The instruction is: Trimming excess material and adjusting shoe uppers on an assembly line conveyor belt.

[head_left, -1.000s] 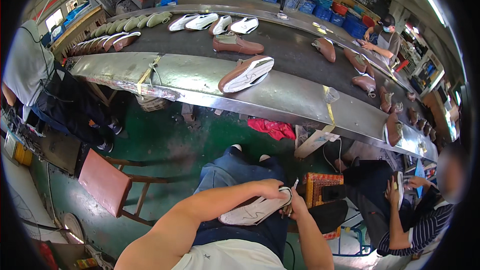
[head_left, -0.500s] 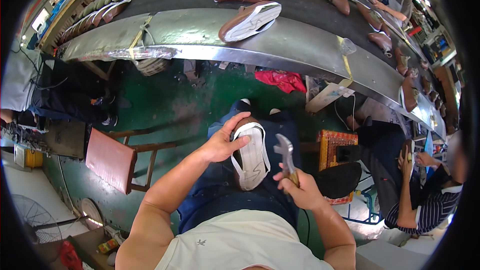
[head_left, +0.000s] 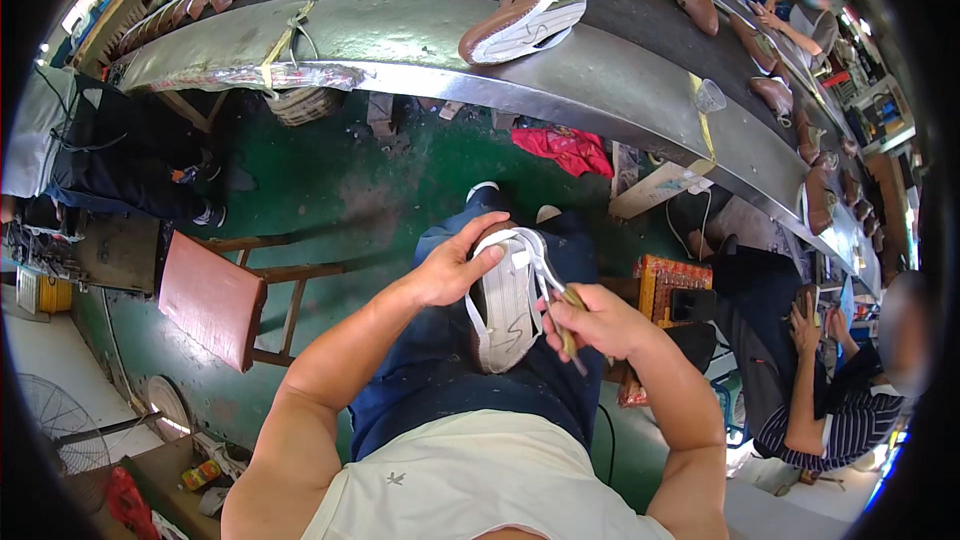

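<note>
A brown shoe (head_left: 508,308) rests sole up over my lap, its pale bottom facing me. A white strip (head_left: 477,315) runs round its edge and stands away from the side in places. My left hand (head_left: 448,268) is closed on the far end of the shoe, thumb pressed on the sole. In my right hand (head_left: 605,320) is a pair of metal pincers (head_left: 545,275) with yellowish handles. The pincers' head lies against the strip on the shoe's right side; whether the jaws grip it is hard to see.
A metal-edged conveyor bench (head_left: 420,35) crosses ahead, bearing several shoes, one brown shoe (head_left: 522,28) at its near edge. A pink-topped stool (head_left: 212,302) stands left. On the right a seated co-worker (head_left: 835,420) handles a shoe beside an orange patterned seat (head_left: 665,285).
The pincers have come left and down from above the shoe's right side onto its edge strip. My left hand keeps its hold. The whole view has shifted slightly.
</note>
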Tool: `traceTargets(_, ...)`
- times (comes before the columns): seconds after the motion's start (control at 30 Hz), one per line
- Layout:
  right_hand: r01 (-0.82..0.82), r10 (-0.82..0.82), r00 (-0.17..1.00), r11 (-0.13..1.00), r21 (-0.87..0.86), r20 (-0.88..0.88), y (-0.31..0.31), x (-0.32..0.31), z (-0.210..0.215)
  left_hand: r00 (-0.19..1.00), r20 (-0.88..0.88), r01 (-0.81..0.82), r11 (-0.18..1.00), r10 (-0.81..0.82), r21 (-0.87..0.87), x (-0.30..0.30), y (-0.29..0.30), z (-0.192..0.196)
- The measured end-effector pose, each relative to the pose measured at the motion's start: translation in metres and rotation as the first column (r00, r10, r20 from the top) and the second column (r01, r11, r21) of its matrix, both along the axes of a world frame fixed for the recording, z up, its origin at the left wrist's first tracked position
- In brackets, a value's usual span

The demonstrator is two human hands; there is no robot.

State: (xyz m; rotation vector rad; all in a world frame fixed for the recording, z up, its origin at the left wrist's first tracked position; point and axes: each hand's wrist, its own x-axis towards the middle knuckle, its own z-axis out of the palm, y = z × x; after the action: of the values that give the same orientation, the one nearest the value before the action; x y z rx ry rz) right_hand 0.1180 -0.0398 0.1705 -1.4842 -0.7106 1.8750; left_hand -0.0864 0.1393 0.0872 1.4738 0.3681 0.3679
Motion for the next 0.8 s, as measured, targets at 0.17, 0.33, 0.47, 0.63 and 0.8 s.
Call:
traceTargets(0.17,-0.414,-0.129,0.53,0.823,0.388,0.838,0.007,0.004,-0.067,0.994,0.091,-0.043,0.972,0.066,-0.231,0.01,0.01,-0.046)
traceTargets(0.33,-0.286,-0.396,0.491,0.768,0.573,0.776,0.009,0.006,-0.105,0.999,0.034,-0.007,0.96,0.017,-0.281,0.032,0.021,-0.037)
traceTargets(0.47,-0.236,0.092,0.76,0.962,0.14,0.643,-0.021,0.039,-0.08,0.999,-0.006,0.042,0.92,-0.049,-0.39,0.054,0.014,-0.039)
traceTargets(0.63,0.416,-0.548,0.799,0.801,0.43,0.248,-0.036,0.029,-0.085,0.964,-0.178,0.08,0.855,-0.197,-0.512,0.104,0.013,-0.069)
traceTargets(0.8,0.564,-0.874,0.478,0.379,0.733,0.084,0.019,0.044,-0.159,0.946,-0.288,0.003,0.892,-0.149,-0.452,0.118,-0.024,-0.091)
